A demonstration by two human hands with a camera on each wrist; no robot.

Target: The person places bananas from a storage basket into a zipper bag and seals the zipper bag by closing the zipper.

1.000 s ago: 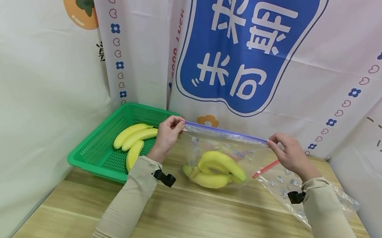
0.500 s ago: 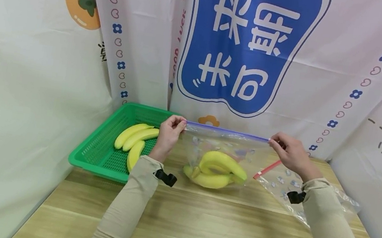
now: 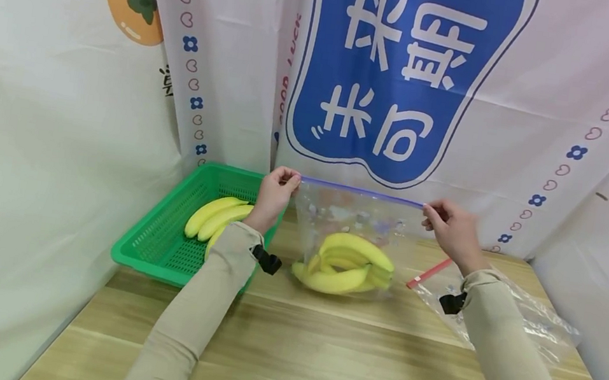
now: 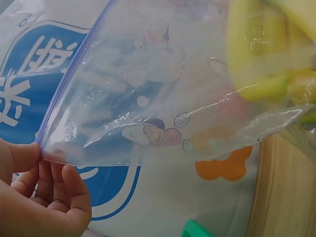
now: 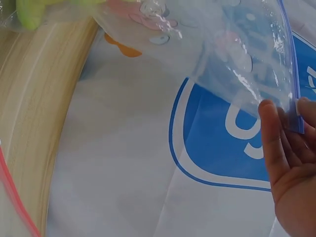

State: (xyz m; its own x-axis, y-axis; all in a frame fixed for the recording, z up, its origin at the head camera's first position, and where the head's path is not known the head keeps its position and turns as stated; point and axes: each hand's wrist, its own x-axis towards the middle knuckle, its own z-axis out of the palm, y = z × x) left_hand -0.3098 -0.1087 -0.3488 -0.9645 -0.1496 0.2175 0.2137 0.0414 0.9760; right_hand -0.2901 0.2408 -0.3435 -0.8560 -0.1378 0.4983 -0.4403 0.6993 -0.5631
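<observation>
A clear zip bag with a purple zip strip and small printed figures hangs upright between both hands. Inside it, at the bottom, lie several yellow bananas, greenish at one end. My left hand pinches the left top corner of the bag between thumb and fingers. At the other top corner, my right hand pinches the end of the strip, as the right wrist view also shows. The strip runs taut and straight in the left wrist view.
On the left of the wooden table stands a green basket holding several bananas, partly hidden by my left arm. A second clear bag with a red strip lies flat under my right forearm. A printed curtain hangs behind.
Both hands have risen a little with the bag, lifting its zip strip higher. The right hand has come slightly inward, and the bananas have shifted a bit inside the bag.
</observation>
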